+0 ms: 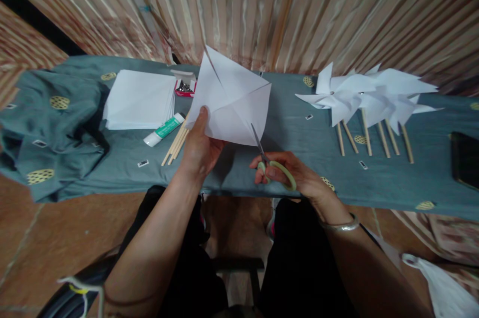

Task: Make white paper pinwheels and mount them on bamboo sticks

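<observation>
A square sheet of white paper (232,93) is pinched at its lower left by my left hand (202,146), thumb on top. Slits run inward from its upper-left and right corners, and creases cross its face. My right hand (279,170) grips scissors (265,158) with pale green handles. The blades lie at the sheet's lower-right corner; whether they are cutting at this instant I cannot tell. Close to my left hand, several wooden sticks (175,147) lie on the cloth, partly hidden by the paper and hand. Beside them is a green-and-white tube (164,130).
A stack of white paper (140,98) lies at left, near an open red-and-white box (185,86) of small metal pieces. Several white paper pinwheels (368,91) on sticks lie at right. A dark phone-like object (464,158) rests at far right. Grey-green cloth (284,123) covers the table; a striped curtain hangs behind.
</observation>
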Action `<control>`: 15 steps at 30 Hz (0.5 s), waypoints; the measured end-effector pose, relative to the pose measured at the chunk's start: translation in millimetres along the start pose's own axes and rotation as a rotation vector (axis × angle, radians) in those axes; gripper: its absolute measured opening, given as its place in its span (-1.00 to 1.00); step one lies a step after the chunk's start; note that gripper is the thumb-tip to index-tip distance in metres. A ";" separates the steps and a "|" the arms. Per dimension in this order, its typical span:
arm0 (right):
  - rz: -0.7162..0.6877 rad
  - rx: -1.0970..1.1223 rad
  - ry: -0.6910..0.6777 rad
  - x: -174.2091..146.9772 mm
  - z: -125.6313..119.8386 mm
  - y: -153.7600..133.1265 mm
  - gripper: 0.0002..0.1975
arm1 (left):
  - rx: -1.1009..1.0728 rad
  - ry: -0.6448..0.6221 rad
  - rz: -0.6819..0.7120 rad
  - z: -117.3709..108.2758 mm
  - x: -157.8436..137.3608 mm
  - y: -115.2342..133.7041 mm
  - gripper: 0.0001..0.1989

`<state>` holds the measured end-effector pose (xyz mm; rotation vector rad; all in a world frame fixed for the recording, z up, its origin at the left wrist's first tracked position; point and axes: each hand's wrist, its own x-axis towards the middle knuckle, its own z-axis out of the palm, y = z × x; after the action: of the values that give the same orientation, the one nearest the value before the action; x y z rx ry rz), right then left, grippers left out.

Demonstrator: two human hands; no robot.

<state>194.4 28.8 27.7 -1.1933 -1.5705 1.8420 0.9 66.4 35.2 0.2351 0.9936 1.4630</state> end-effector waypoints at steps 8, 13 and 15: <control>-0.008 0.045 0.012 0.7 0.3 2.9 -0.55 | -0.053 -0.044 0.028 -2.8 0.5 0.8 -0.61; 0.040 0.048 0.004 0.3 0.2 2.7 -0.56 | -0.035 0.013 0.030 -2.7 1.9 1.2 -0.67; 0.041 0.062 0.007 0.9 0.8 4.3 -0.55 | -0.024 0.024 0.029 -2.3 1.7 1.8 -0.70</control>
<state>194.1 27.9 23.3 -1.2110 -1.4848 1.8964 -2.3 67.2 34.3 0.2153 0.9948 1.5066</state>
